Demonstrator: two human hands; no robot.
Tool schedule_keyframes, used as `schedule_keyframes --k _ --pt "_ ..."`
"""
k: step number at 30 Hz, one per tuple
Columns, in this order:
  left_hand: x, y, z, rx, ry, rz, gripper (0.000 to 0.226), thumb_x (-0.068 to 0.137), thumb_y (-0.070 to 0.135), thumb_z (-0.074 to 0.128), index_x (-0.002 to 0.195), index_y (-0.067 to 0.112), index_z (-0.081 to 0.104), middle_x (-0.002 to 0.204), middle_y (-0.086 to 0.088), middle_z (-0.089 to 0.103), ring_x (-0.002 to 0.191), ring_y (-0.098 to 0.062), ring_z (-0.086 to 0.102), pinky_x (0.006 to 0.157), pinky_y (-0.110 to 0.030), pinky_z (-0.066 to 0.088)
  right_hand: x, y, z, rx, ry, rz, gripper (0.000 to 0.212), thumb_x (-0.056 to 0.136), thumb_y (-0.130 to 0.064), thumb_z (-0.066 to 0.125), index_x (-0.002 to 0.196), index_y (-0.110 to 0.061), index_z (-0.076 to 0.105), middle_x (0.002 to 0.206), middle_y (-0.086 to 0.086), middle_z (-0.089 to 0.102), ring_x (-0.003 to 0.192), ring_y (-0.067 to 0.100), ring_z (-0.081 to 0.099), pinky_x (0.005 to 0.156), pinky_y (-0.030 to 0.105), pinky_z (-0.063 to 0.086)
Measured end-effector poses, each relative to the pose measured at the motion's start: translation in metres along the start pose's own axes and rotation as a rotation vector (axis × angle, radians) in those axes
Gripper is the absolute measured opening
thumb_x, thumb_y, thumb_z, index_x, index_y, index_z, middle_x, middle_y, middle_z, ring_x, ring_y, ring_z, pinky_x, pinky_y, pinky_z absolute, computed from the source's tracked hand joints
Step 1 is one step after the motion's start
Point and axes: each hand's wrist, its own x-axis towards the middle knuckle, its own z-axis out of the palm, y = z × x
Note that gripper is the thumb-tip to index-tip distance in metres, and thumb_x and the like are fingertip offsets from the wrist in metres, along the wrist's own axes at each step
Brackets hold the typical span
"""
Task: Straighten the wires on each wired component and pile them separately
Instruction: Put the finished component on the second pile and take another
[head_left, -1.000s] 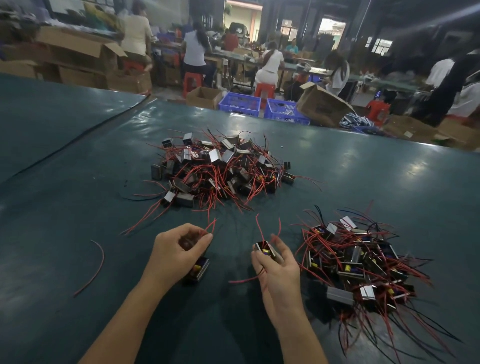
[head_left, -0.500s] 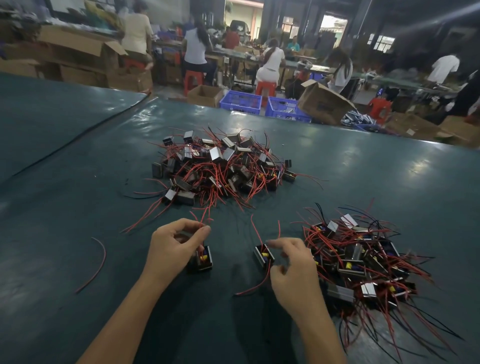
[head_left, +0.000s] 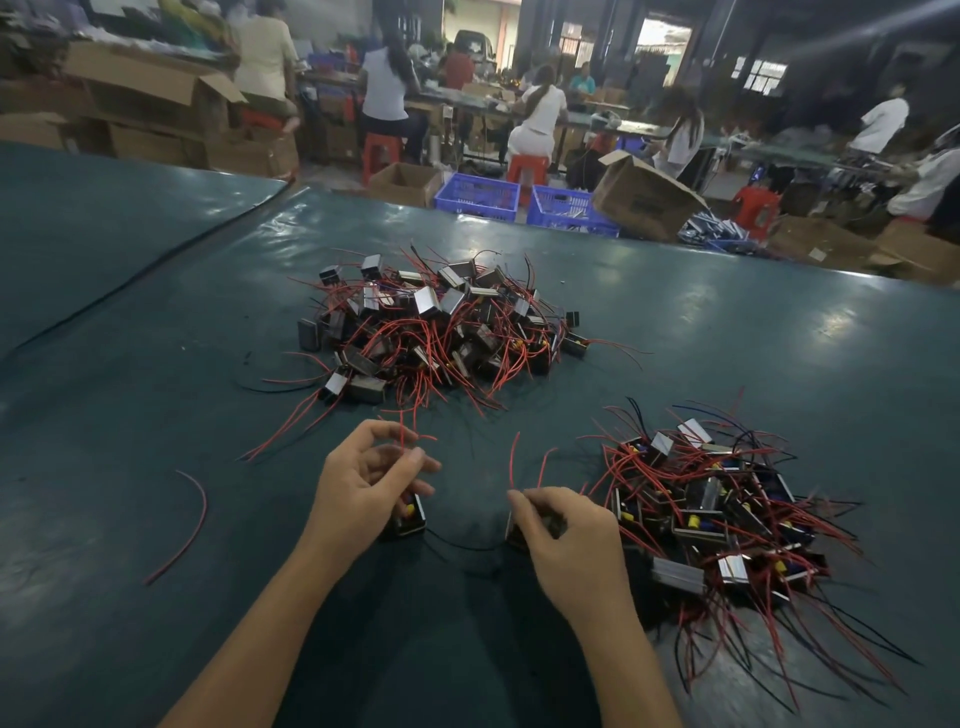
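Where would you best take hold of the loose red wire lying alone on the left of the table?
Probably pinch the loose red wire near the middle of its bend, coming straight down from above. It is thin and lies flat on the table with nothing over it, so no side offers an edge to slip under. The left hand is the nearer one.

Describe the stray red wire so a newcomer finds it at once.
Start on the dark green table, left of the left hand and nearer than the far pile. One curved red wire lies there alone. Unlike the others, it joins no component and touches no pile.
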Motion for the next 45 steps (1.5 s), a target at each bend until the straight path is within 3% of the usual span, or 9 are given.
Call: schedule_keyframes --k 4,8,11,14,19,25,32,37,45 --pt "-0.001 0.002 0.004 0.009 -0.044 0.017 0.008 0.094 0.002 0.055 0.089 0.008 0.053 0.085 -0.01 0.073 0.06 -0.022 0.068 0.043 -0.024 0.045 -0.002 -0.002 0.003 0.029 0.02 0.002 0.015 0.086 -0.018 0.072 0.1 -0.02 0.073 0.081 -0.017 0.063 0.071 0.004 0.057 0.07 0.028 0.052" --pt "-0.001 0.005 0.002 -0.005 -0.02 0.043 0.007 0.097 0.012 0.05 0.096 0.012 0.057 0.085 -0.011 0.073 0.053 -0.024 0.065 0.044 -0.026 0.049 -0.004 -0.013 0.007 0.037 0.028 -0.155 0.021 0.082 -0.007 0.072 0.099 -0.018 0.07 0.084 -0.013 0.057 0.063 0.009 0.052 0.062 0.014 0.043" --pt "0.0 0.005 0.001 0.001 -0.015 0.057 0.01 0.096 0.01 0.05 0.104 0.012 0.057 0.083 -0.011 0.072 0.052 -0.025 0.066 0.043 -0.029 0.048 -0.009 -0.016 0.008 0.032 -0.138 -0.178 0.018 0.079 -0.015 0.071 0.094 -0.023 0.072 0.085 -0.015 0.064 0.063 0.006 0.055 0.062 0.019 0.047" --pt "0.0 0.006 0.002 -0.015 0.007 0.062 0.014 0.095 0.008 0.052 0.107 0.013 0.056 0.082 -0.008 0.073 0.052 -0.025 0.067 0.042 -0.028 0.048 -0.011 -0.013 0.009 -0.175 -0.281 -0.117 0.021 0.081 -0.027 0.068 0.101 -0.03 0.072 0.097 -0.019 0.066 0.081 0.004 0.06 0.072 0.026 0.049" --pt "0.0 0.005 0.001 -0.012 0.022 0.078 0.015 0.095 0.008 0.053 0.106 0.017 0.058 0.082 -0.008 0.073 0.055 -0.027 0.069 0.042 -0.026 0.049 -0.01 -0.015 0.009 -0.301 -0.281 -0.091 0.024 0.087 -0.035 0.062 0.111 -0.037 0.068 0.109 -0.024 0.063 0.102 0.0 0.056 0.074 0.02 0.042" --pt "0.005 0.0 -0.008 0.07 0.129 0.123 0.016 0.088 0.004 0.065 0.092 0.019 0.063 0.08 -0.002 0.07 0.06 -0.017 0.067 0.05 -0.018 0.049 -0.009 -0.014 0.008 -0.197 -0.14 -0.08 0.026 0.082 -0.044 0.07 0.107 -0.034 0.07 0.104 -0.021 0.055 0.084 0.003 0.059 0.067 0.031 0.051" --pt "0.011 -0.003 -0.02 0.094 0.134 0.072 0.015 0.088 -0.001 0.064 0.087 0.014 0.062 0.072 -0.005 0.07 0.062 -0.014 0.065 0.052 -0.02 0.05 -0.013 -0.024 0.013 -0.102 -0.151 -0.254 0.013 0.079 -0.025 0.075 0.092 -0.029 0.074 0.092 -0.019 0.065 0.072 -0.007 0.055 0.058 0.017 0.046" --pt "0.013 0.0 -0.027 0.009 0.111 0.015 0.019 0.092 -0.007 0.053 0.092 0.012 0.056 0.073 -0.007 0.071 0.057 -0.019 0.066 0.048 -0.022 0.049 -0.015 -0.017 0.021 -0.304 -0.308 -0.105 0.023 0.091 -0.036 0.059 0.112 -0.038 0.065 0.109 -0.023 0.063 0.101 0.001 0.056 0.073 0.021 0.042" --pt "0.014 -0.004 -0.038 0.371 0.169 0.007 0.036 0.084 0.015 0.071 0.098 0.041 0.051 0.083 0.009 0.069 0.07 -0.009 0.066 0.067 -0.029 0.052 -0.014 -0.018 0.021 -0.337 -0.275 -0.023 0.025 0.1 -0.037 0.046 0.119 -0.034 0.061 0.107 -0.017 0.055 0.092 0.006 0.057 0.069 0.025 0.041"
